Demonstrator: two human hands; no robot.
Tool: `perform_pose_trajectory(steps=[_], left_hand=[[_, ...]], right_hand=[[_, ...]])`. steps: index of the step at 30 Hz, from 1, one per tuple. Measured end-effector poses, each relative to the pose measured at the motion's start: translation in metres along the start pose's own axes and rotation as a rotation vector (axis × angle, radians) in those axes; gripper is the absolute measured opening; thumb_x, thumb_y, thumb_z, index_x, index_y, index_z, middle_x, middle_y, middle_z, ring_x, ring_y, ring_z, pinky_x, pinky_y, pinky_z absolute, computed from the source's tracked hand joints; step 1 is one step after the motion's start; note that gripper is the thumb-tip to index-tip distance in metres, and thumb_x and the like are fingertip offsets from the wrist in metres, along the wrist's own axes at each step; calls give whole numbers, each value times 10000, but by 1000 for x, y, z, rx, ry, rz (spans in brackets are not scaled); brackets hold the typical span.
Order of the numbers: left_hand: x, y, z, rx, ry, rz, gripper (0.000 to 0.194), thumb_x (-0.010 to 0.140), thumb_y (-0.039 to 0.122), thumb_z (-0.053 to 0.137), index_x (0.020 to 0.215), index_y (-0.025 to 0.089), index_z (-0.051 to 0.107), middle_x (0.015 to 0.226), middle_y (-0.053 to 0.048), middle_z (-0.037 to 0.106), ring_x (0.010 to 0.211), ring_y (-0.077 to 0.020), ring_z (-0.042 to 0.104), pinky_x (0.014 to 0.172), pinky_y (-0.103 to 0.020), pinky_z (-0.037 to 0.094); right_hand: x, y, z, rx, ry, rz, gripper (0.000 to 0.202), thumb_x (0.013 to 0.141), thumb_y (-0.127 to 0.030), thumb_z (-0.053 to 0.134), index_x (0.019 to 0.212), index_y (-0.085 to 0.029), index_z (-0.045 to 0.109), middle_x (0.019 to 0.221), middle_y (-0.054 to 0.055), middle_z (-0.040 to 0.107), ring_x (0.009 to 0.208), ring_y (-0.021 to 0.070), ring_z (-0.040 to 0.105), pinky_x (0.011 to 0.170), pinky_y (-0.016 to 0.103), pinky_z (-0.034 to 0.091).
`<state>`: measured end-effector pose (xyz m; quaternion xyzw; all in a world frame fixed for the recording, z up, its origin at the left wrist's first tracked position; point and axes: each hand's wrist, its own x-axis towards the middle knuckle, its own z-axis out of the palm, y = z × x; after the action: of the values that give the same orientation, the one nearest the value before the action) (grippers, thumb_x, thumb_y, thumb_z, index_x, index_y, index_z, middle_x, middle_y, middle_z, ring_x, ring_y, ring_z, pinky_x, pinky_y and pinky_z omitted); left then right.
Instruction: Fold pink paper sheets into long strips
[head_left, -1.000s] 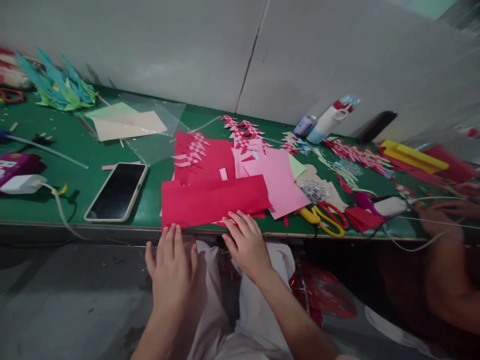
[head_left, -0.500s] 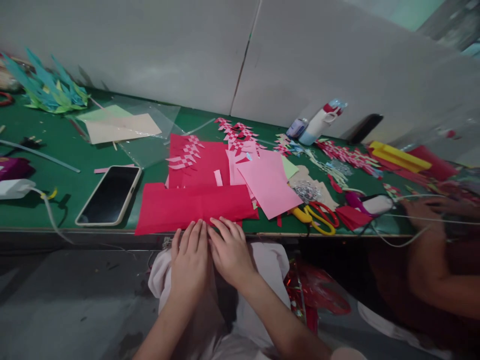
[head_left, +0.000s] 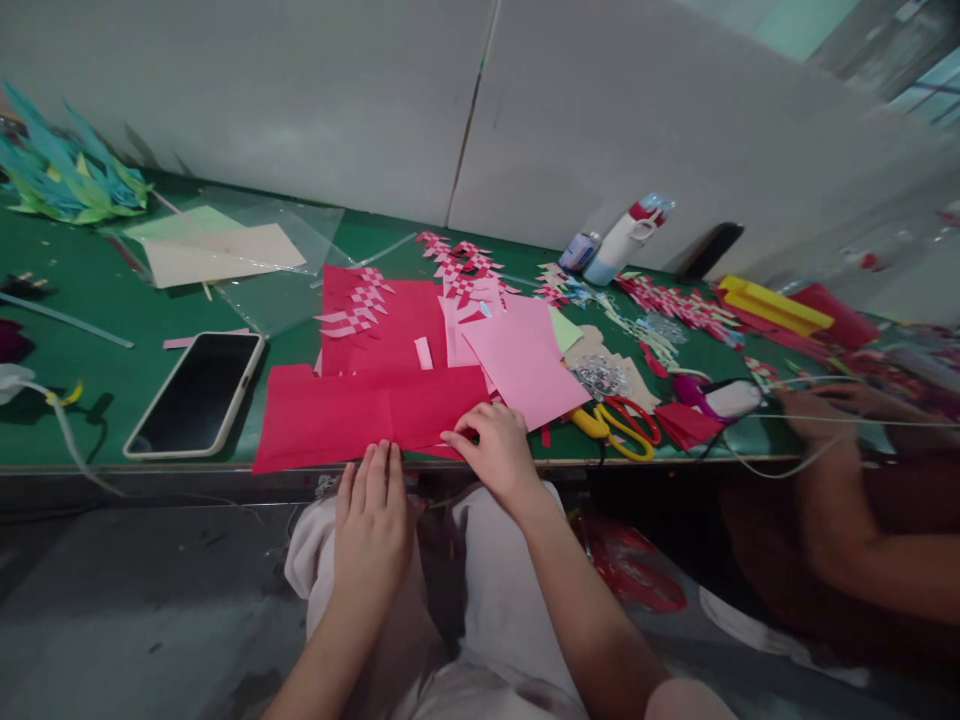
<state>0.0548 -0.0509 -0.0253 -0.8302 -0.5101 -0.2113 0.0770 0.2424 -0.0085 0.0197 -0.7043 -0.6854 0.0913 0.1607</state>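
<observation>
A folded red paper (head_left: 330, 415) lies along the front edge of the green table, over a larger red sheet (head_left: 420, 310). My left hand (head_left: 373, 510) rests its outstretched fingertips on the lower edge of the folded paper near its middle. At the right end of that paper is my right hand (head_left: 499, 450), its thumb and forefinger closed on the lower edge. Pink paper (head_left: 521, 360) overlaps the red sheets on the right. Woven red-and-pink strips (head_left: 364, 305) lie on the larger sheet.
A phone (head_left: 196, 395) lies at the left. Scissors with yellow handles (head_left: 626, 435), metal pieces (head_left: 600, 375) and a white bottle (head_left: 626, 242) are at the right. Another person's arm (head_left: 840, 500) reaches onto the table at the far right.
My right hand has moved right along the folded paper's lower edge, away from my left hand, and its fingers have closed. The view has shifted slightly, moving the table's contents left in the picture.
</observation>
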Motion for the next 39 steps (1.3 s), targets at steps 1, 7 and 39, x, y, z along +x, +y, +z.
perform_pose_trajectory(steps=[1,7,39], left_hand=[[0,1,0,8,4,5,482,921,164,401,1338,-56,496,1366,-253,558,1246,-346,531,1058,-485,362],[1,3,-4,18,-41,-12,501,909,164,418,1365,-37,475,1354,-245,572,1241,-350,538,1072,-526,332],[15,26,-1,68,-104,74,523,883,106,437,1388,-25,459,1293,-247,589,1203,-344,531,1125,-562,295]], right_hand=[[2,0,-1,-1,-27,25,251,846,-447,676,798,-204,717,881,44,680,913,208,579,836,346,347],[10,-3,-5,27,-100,101,196,814,-376,723,760,-189,702,886,50,684,865,192,582,808,316,378],[11,8,-18,127,-138,126,213,797,-399,731,731,-197,744,804,39,729,765,162,636,712,259,426]])
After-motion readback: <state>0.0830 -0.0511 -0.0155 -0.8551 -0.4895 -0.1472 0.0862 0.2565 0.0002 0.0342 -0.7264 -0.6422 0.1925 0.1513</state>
